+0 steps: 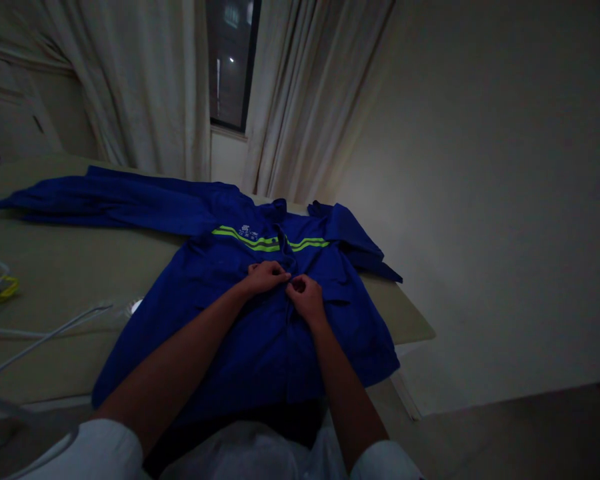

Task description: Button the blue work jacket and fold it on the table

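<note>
A blue work jacket (pixel 230 280) with yellow-green reflective stripes and a small white chest print lies front side up, sleeves spread to both sides. My left hand (pixel 267 277) pinches the front placket near the middle of the chest, below the stripes. Close beside it, my right hand (pixel 306 297) grips the other side of the same front opening, fingertips almost meeting the left ones. Whether a button sits between the fingers is too small and dark to tell. Above my hands the front edges part slightly towards the collar (pixel 279 208).
The jacket rests on a greenish table (pixel 145 257) whose right corner nears a plain wall (pixel 480 200). White cables (pixel 45 333) and a yellow item (pixel 7 289) lie at left. Curtains (pixel 145 87) hang behind, around a dark window (pixel 230 67).
</note>
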The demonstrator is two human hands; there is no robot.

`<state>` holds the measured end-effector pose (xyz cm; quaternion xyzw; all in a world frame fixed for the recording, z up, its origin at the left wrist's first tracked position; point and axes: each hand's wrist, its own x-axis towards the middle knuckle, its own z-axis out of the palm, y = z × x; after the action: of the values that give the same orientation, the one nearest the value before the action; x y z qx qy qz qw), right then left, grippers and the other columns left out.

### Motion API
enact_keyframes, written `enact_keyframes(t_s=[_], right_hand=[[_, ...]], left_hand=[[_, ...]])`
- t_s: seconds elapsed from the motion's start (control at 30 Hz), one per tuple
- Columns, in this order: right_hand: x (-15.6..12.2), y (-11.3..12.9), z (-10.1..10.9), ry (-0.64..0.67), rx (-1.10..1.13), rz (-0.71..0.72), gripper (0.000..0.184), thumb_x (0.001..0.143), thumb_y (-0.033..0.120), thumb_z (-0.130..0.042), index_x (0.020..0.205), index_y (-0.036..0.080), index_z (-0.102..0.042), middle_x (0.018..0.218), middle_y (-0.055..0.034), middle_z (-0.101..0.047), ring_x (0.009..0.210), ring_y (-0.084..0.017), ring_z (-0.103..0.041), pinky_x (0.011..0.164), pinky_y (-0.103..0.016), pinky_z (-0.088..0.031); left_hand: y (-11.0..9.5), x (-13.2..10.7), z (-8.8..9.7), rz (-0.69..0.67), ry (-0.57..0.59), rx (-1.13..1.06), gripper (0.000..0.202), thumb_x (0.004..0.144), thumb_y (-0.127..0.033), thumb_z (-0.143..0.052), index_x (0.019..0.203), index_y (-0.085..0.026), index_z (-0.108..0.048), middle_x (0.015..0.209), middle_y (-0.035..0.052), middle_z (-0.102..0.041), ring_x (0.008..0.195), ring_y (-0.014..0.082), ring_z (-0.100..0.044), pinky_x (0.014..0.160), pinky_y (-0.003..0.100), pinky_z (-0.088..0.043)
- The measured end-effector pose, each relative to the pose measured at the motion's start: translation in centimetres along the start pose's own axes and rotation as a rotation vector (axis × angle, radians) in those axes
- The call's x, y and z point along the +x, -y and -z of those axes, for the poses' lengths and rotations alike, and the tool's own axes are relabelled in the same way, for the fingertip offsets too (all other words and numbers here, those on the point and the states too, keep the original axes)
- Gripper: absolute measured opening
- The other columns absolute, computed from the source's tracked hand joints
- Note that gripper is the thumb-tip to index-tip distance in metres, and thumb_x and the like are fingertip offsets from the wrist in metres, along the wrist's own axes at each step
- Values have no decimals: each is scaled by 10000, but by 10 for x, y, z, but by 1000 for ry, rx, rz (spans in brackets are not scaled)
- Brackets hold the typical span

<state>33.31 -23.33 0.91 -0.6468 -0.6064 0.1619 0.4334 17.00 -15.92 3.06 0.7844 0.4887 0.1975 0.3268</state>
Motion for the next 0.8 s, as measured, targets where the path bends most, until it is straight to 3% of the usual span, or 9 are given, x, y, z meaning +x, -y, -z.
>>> enact_keyframes(t_s=[0.43, 0.53, 0.6, 0.7, 0.8], right_hand=[[-1, -1, -2, -104, -56, 13, 77, 765, 259, -626, 823, 209, -620, 729, 9, -636, 658, -173, -595, 677, -283, -468], [-4, 7, 4, -221, -96, 37, 220, 718, 153, -594, 933, 193, -622, 887, -30, -649, 770, -193, -611, 765, -309, -503], [-16, 20, 12, -247, -121, 133, 330, 727, 100, -574, 1042, 186, -622, 1036, -68, -641, 877, -202, -618, 841, -323, -514], [-50, 39, 27, -9, -182, 293, 250, 825, 128, -647, 1060, 214, -643, 1103, -69, -642, 1007, -216, -623, 920, -330, -508], [-87, 47, 40, 237, -287, 275, 185, 845, 243, -789, 980, 229, -663, 1045, -42, -677, 1022, -230, -644, 926, -341, -506]], left_hand=[[6, 3, 3, -102, 58, 61, 324, 930, -499, -577, 1041, -249, -751, 1071, 3, -776, 1054, 232, -708, 1052, 391, -442], [9, 1, 3, -147, 59, 117, 274, 880, -362, -649, 1120, -257, -725, 1208, 31, -739, 1196, 256, -659, 1115, 443, -411], [11, -4, 1, -180, 56, 156, 269, 878, -331, -654, 1129, -258, -718, 1261, 55, -708, 1268, 283, -615, 1156, 513, -372], [14, -15, -7, -255, 38, 259, 302, 989, -407, -525, 1180, -260, -706, 1319, 84, -679, 1286, 302, -600, 1200, 621, -293], [20, -28, -16, -354, -5, 360, 452, 1060, -476, -377, 1397, -283, -608, 1515, 94, -592, 1402, 309, -530, 1253, 673, -160]])
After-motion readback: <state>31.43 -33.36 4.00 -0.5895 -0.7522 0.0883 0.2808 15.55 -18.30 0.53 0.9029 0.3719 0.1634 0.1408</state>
